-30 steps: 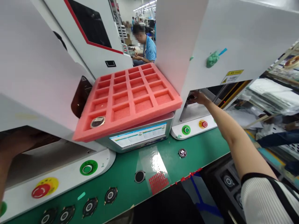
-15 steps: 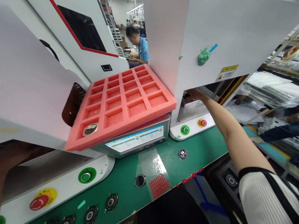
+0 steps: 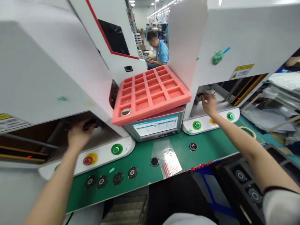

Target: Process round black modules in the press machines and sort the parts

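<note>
- The left hand [image 3: 78, 134] is sitting in the opening of the left white machine [image 3: 58, 68], its fingers curling at a dark round piece [image 3: 89, 125]; blur is hiding the contact, so whether they are clamping it cannot be told.
- The right hand [image 3: 210, 103] is sitting in the opening of the right white machine [image 3: 234, 40], thumb and fingers bending loosely at the edge of a dark ring-shaped part [image 3: 199, 96]; whether they are gripping it or only touching cannot be told.
- The pink foam tray [image 3: 150, 114] is resting tilted on a monitor [image 3: 156, 126] and is showing four columns of compartments; one round metallic piece [image 3: 126, 112] is occupying the near-left compartment.
- The dark tray [image 3: 252, 159] at lower right is showing two round watch backs [image 3: 240, 175], each lying in its own compartment.
- On the green tabletop [image 3: 140, 153], four watch cases [image 3: 117, 178] are lying in a row.
- One dark-faced disc [image 3: 154, 161] is lying beside one clear sheet [image 3: 172, 156] with red marks; one watch with a lit display [image 3: 193, 146] is lying to the sheet's right.
</note>
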Demonstrator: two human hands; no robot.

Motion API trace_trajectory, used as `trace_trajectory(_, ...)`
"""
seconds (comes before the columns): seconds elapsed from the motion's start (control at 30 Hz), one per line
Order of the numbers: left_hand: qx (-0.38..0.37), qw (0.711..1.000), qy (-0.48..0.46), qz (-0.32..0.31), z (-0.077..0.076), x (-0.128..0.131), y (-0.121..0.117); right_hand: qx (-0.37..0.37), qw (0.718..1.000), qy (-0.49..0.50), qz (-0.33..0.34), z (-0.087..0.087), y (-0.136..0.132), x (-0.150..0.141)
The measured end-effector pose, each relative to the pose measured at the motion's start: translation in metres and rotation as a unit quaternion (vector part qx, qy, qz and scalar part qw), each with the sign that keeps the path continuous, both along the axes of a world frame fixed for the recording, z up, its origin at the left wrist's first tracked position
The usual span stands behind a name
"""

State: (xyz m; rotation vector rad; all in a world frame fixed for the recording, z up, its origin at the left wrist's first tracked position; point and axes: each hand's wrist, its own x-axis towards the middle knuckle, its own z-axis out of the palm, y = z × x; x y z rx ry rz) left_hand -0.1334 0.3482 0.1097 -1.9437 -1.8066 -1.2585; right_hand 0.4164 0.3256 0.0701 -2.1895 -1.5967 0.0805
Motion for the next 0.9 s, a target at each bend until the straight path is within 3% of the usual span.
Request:
trace_trajectory(0.1,-0.029,0.995,0.011,-0.097,-0.049,0.011,-0.062,-0.080,0.994,-0.006,0.076,-0.048,-0.059,-0.083)
trace_trajectory(0.17,-0.100,0.971,0.029,-0.215,-0.088,0.038,-0.106,-0.135,0.983,-0.007,0.126,-0.077,-0.083,-0.140)
trace_trajectory(0.27,-0.203,0.917,0.041,-0.341,-0.134,0.082,-0.148,-0.182,0.972,-0.010,0.148,-0.101,-0.086,-0.202)
trace_trajectory(0.37,-0.274,0.887,0.011,-0.372,-0.155,0.107,-0.154,-0.196,0.971,-0.003,0.137,-0.104,-0.070,-0.231)
trace_trajectory(0.5,-0.341,0.851,-0.086,-0.390,-0.159,0.117,-0.142,-0.179,0.977,0.044,0.112,-0.094,-0.059,-0.242)
trace_trajectory(0.63,-0.382,0.809,-0.256,-0.366,-0.155,0.125,-0.139,-0.131,0.978,0.123,0.106,-0.081,-0.069,-0.241)
trace_trajectory(0.77,-0.408,0.727,-0.459,-0.308,-0.138,0.132,-0.152,-0.048,0.964,0.223,0.139,-0.063,-0.113,-0.238)
trace_trajectory(0.9,-0.417,0.636,-0.587,-0.276,-0.102,0.140,-0.180,0.065,0.928,0.326,0.166,-0.043,-0.174,-0.246)
